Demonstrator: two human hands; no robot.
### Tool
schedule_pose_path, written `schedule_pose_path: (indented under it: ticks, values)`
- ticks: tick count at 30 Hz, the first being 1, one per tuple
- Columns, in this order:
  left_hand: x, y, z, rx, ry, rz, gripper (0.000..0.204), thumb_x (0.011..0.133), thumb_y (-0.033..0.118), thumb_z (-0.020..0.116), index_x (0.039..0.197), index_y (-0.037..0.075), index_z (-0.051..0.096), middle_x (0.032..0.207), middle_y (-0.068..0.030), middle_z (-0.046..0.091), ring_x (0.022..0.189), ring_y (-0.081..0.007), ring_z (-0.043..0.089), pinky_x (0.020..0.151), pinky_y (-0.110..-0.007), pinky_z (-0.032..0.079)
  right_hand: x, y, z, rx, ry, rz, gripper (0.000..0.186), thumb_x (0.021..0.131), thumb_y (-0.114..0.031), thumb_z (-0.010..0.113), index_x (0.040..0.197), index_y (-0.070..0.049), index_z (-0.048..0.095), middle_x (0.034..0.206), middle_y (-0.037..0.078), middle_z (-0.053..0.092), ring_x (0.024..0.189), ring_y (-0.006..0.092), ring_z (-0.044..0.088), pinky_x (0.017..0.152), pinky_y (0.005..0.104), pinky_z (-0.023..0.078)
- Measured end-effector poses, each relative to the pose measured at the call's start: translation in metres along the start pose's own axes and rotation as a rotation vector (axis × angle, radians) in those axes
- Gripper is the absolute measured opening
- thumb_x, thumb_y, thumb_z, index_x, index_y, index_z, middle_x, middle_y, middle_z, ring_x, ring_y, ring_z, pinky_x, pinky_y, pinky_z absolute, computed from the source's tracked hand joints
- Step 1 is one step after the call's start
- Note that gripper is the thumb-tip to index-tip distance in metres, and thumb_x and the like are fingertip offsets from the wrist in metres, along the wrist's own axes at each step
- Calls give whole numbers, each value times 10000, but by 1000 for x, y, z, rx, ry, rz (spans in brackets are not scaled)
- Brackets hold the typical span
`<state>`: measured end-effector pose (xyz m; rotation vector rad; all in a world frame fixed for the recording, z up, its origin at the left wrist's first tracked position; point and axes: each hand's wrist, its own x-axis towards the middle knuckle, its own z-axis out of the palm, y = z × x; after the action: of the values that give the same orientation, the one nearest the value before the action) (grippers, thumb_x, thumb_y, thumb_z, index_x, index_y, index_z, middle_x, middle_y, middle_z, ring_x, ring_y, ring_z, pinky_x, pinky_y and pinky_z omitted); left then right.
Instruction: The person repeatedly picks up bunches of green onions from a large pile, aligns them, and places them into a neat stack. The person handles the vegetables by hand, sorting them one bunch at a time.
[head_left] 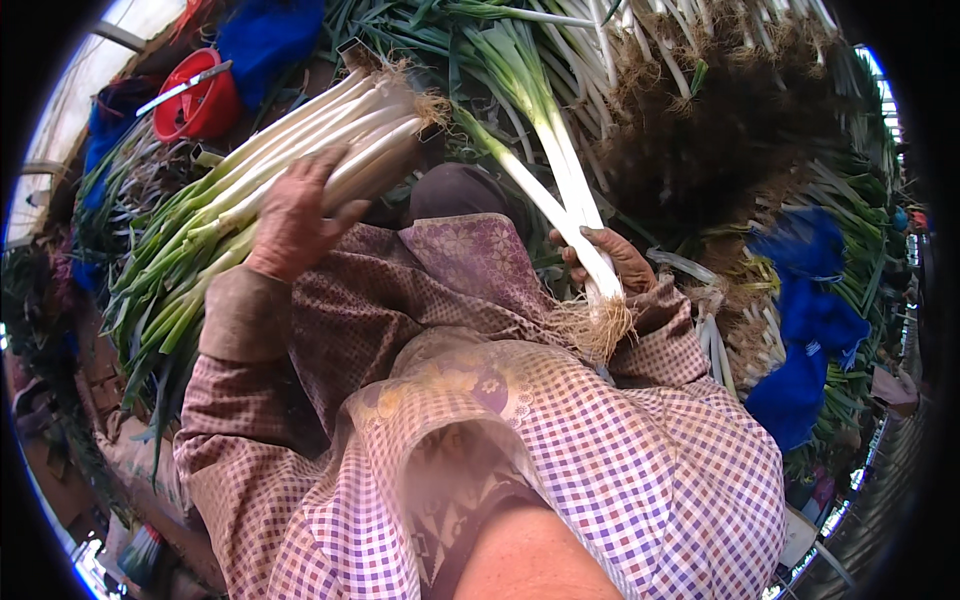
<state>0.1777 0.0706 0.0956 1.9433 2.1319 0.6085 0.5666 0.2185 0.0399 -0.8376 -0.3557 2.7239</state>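
Note:
My left hand (295, 215) lies on a bundle of long green onions (300, 125), its fingers spread across the white stalks. The bundle's roots point to the upper right and its green leaves spread toward the lower left. A metal edge shows by the bundle's root end. My right hand (625, 258) is closed around a few loose green onions (572, 185) just above their roots. Those stalks slant up and away, leaves at the far end, with the bushy roots hanging by my right sleeve.
At the far right a big heap of green onions (630, 40) shows its soil-covered roots. A red bucket (205, 110) stands at the far left, with a pale stick-like thing across it. Blue cloth (800, 350) lies among more green onions on the right. My checked apron (620, 440) covers my lap.

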Motion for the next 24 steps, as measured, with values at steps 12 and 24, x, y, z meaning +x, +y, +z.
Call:
schedule_pose_path:
  ticks: [12,24]
  values:
    - [92,185,162,-283,-162,1243,788,761,313,717,1409,145,301,1327,-219,444,1211,-348,473,1009,-501,381,-171,43,71,-503,203,70,670,788,-148,718,1332,9,361,1097,144,600,902,179,620,791,291,529]
    - [131,215,95,-19,262,1380,732,736,154,672,1376,76,327,884,-65,515,797,-226,543,716,-359,460,-198,28,99,-705,191,-101,680,795,-153,691,1361,-13,342,1139,112,579,999,140,554,896,283,456]
